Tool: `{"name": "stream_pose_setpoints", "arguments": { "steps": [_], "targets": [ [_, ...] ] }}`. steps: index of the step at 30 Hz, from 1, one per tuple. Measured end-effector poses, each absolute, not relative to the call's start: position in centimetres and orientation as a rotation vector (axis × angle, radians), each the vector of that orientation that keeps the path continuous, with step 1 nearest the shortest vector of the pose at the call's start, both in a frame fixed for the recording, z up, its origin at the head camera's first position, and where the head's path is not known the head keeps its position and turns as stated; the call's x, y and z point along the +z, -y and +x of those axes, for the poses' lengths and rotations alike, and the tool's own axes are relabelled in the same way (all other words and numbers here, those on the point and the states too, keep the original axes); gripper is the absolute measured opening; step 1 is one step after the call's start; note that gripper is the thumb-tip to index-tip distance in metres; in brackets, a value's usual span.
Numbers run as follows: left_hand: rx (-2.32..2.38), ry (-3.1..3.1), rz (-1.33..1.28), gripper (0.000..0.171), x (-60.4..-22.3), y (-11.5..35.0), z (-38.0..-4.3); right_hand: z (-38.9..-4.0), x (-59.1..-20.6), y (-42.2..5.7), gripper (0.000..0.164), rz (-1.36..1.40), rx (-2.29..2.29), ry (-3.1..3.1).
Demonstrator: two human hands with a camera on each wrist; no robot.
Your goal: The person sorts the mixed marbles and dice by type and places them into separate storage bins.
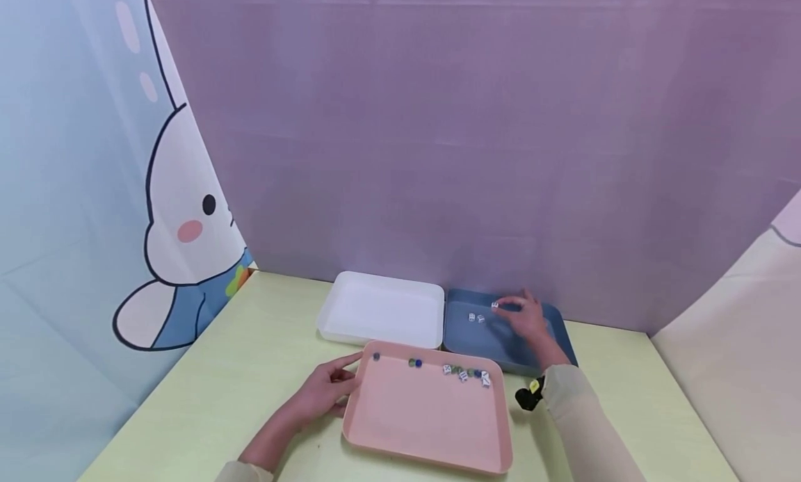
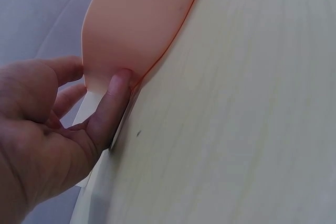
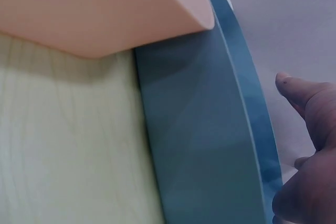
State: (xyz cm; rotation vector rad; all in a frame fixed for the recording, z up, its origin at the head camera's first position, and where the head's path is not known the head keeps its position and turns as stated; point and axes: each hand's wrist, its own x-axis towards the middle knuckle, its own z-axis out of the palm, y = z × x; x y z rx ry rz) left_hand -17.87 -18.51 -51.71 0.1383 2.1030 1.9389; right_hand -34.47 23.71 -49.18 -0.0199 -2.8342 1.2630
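Observation:
My left hand [image 1: 322, 393] grips the left side of a pink tray [image 1: 425, 423]; in the left wrist view its thumb lies against the tray's outer wall [image 2: 126, 30]. Along the tray's far side are white dice [image 1: 463, 376] and several green and blue marbles [image 1: 411, 362]. Over the blue-grey tray [image 1: 459, 339] at the back right, my right hand [image 1: 526, 320] pinches a white die [image 1: 494, 305] between thumb and forefinger. Two more white dice [image 1: 472, 317] lie in that tray. The right wrist view shows the right hand [image 3: 315, 124] past the blue tray's wall, the die hidden.
A white tray [image 1: 382, 308] stands to the left of the blue-grey one. The pink tray's far edge meets both back trays. A black object with a yellow mark [image 1: 529, 396] is by the right wrist. A purple cloth [image 1: 400, 134] hangs behind the pale table [image 1: 263, 329].

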Motion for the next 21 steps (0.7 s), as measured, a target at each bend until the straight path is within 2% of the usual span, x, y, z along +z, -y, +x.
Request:
{"name": "stream_pose_setpoints", "arguments": {
  "steps": [21],
  "targets": [
    [1.922, -2.113, 0.142, 0.054, -51.27, 18.7, -17.56, -34.4, -49.75, -23.91, 0.04, -0.053, 1.419, 2.781]
  ]
}}
